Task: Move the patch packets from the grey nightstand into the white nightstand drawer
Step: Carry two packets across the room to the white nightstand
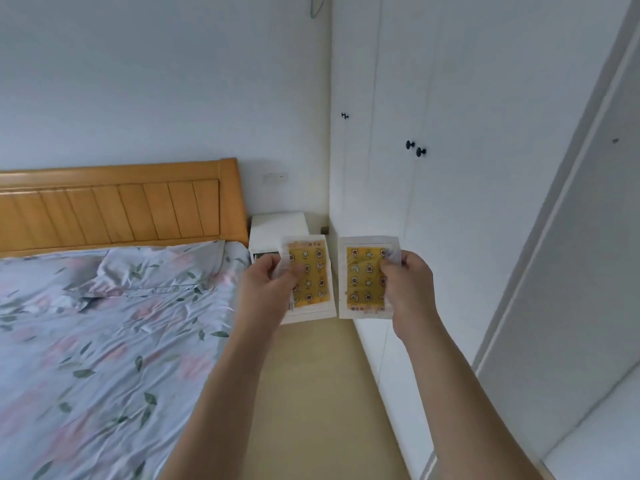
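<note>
My left hand (268, 285) grips a patch packet (313, 277), white-edged with a yellow panel of stars and flowers; more packets seem stacked behind it. My right hand (408, 289) holds a second, similar patch packet (363, 277) by its right edge. Both packets are held upright in the air, side by side with a small gap. Behind them, in the corner beside the bed, stands the white nightstand (278, 226). Its drawer front is mostly hidden by my left hand and the packets. The grey nightstand is not in view.
A bed (104, 323) with a floral sheet and a wooden headboard (117, 206) fills the left. A white wardrobe (415, 168) with black knobs lines the right. A narrow strip of tan floor (311, 393) runs between them toward the nightstand.
</note>
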